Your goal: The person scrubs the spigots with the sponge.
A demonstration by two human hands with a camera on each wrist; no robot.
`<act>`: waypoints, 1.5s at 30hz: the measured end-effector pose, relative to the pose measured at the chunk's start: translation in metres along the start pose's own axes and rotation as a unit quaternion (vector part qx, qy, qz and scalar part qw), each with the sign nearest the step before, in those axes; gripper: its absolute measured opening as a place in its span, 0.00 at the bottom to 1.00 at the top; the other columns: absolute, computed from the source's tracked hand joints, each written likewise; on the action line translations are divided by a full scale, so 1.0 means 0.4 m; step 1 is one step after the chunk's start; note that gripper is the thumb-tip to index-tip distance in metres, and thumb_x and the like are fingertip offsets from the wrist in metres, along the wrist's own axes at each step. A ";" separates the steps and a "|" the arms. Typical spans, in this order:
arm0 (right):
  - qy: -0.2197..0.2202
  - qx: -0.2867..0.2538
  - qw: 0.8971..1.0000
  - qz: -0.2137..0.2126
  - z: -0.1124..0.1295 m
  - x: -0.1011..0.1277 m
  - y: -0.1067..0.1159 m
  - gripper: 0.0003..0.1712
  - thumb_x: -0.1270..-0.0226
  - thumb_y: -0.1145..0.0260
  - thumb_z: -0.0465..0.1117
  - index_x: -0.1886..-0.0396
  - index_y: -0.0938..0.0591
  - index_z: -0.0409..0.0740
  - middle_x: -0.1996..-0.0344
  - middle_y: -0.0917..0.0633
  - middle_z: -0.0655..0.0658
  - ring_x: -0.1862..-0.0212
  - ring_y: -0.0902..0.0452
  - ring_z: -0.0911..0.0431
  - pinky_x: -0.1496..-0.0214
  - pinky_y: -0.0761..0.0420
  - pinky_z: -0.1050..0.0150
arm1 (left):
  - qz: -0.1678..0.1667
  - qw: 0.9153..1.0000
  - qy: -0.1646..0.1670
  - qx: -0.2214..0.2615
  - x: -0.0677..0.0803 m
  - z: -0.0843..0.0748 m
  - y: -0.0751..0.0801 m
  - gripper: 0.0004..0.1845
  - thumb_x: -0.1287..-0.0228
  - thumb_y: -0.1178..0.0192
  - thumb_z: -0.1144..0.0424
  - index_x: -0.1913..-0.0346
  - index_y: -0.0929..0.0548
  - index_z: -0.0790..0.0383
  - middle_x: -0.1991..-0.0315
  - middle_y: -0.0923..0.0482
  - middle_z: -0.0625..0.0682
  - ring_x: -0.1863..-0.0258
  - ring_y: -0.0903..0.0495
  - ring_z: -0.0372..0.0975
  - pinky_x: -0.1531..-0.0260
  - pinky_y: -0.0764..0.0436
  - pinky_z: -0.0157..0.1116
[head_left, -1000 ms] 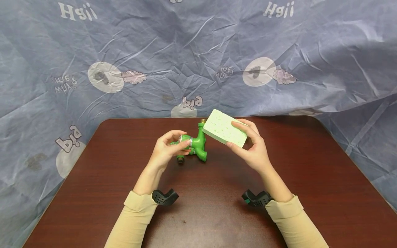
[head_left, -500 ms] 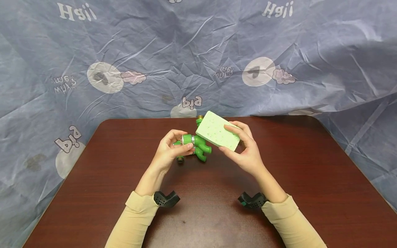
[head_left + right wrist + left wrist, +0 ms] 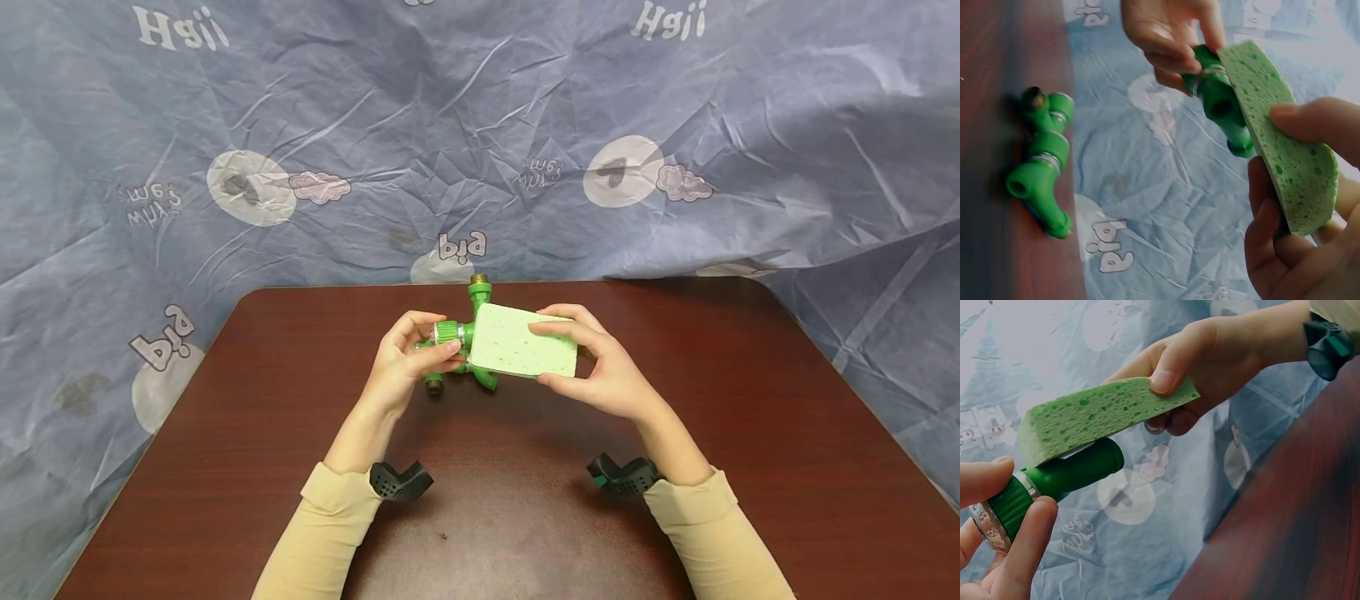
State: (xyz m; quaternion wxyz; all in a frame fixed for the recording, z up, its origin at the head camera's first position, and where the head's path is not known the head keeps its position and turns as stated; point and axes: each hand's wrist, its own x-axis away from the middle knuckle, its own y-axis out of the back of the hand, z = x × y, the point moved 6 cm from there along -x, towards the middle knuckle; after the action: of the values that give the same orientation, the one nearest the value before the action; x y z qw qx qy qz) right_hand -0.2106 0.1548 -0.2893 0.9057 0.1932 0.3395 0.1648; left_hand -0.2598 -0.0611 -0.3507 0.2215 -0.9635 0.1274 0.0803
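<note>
My left hand pinches a green plastic faucet by its ribbed collar, above the table. A brass threaded end sticks up from the faucet. In my right hand is a light green sponge, gripped at its right end between thumb and fingers. The sponge lies along the faucet body and appears to touch it in the left wrist view, hiding much of it from the head view. A second green faucet lies on the table beneath, partly covered by my left hand and the sponge in the head view.
The dark brown wooden table has its far edge just behind the faucets. A wrinkled grey-blue printed cloth hangs behind it and at both sides. Black devices sit on both wrists.
The sponge has moved left and down and turned nearly level, now covering the faucet's spout. The held faucet was raised, its brass end shifting slightly left and up. The left hand barely moved.
</note>
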 end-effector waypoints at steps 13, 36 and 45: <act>0.020 -0.017 0.999 -0.044 -0.003 -0.001 -0.001 0.29 0.59 0.30 0.17 0.51 0.24 0.25 0.46 0.30 0.31 0.43 0.35 0.51 0.50 0.30 0.69 | 0.039 0.998 0.014 -0.038 0.008 0.003 -0.013 0.20 0.50 0.40 0.83 0.55 0.23 0.60 0.66 0.26 0.56 0.76 0.17 0.44 0.69 0.17 0.46; 0.018 -0.006 1.000 0.014 -0.012 0.007 0.035 0.29 0.59 0.31 0.18 0.51 0.22 0.29 0.46 0.28 0.34 0.43 0.34 0.53 0.46 0.33 0.69 | 0.009 1.000 -0.012 -0.014 0.006 -0.026 0.002 0.20 0.49 0.40 0.83 0.58 0.22 0.57 0.68 0.26 0.54 0.78 0.18 0.43 0.72 0.16 0.38; 0.003 -0.017 0.996 -0.090 -0.031 0.005 0.056 0.30 0.59 0.32 0.16 0.50 0.24 0.24 0.46 0.30 0.29 0.44 0.34 0.54 0.55 0.30 0.72 | 0.005 1.000 -0.005 -0.028 0.005 -0.019 0.002 0.19 0.49 0.40 0.82 0.58 0.22 0.58 0.68 0.24 0.54 0.78 0.18 0.43 0.73 0.17 0.37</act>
State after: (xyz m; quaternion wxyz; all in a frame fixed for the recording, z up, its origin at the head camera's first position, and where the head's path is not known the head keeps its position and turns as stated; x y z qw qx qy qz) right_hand -0.2213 0.1781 -0.2886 0.9189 0.1456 0.3556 0.0892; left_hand -0.2573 -0.0655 -0.3446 0.1950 -0.9682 0.1286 0.0895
